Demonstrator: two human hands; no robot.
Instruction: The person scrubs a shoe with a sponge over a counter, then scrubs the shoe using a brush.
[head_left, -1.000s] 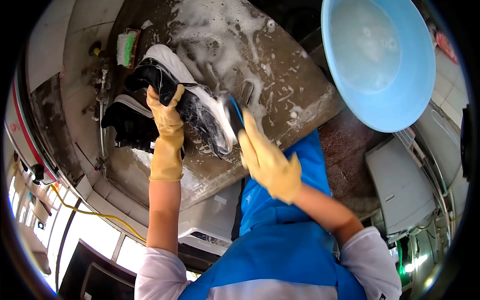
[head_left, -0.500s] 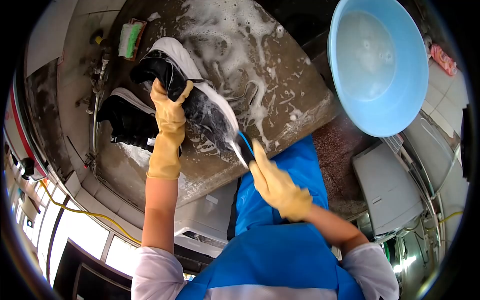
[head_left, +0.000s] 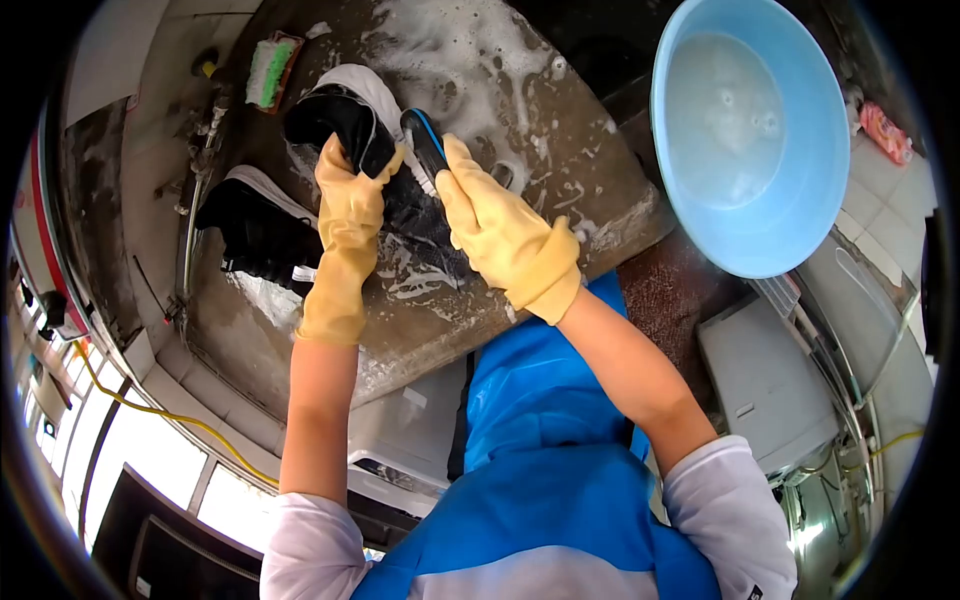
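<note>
A black shoe with a white sole (head_left: 367,88) lies on the wet slab, its toe towards me and foam on its upper. My left hand (head_left: 350,195), in a yellow rubber glove, is closed on the shoe near its opening. My right hand (head_left: 500,225), gloved the same way, grips a scrubbing brush (head_left: 424,138) with a black and blue back. The brush's white bristles rest against the side of the shoe, and part of the shoe is hidden behind my right glove. Left of my left forearm sits a second black shoe (head_left: 255,225).
The stone slab (head_left: 600,190) is streaked with suds. A green and white scrub brush (head_left: 270,72) lies at its far left. To the right stands a light blue basin (head_left: 790,235) of cloudy water. A metal pipe (head_left: 205,150) runs along the left wall.
My right hand has moved the brush up and away from me, from the shoe's toe end to its side near the opening. My left hand still holds the shoe, shifted slightly right.
</note>
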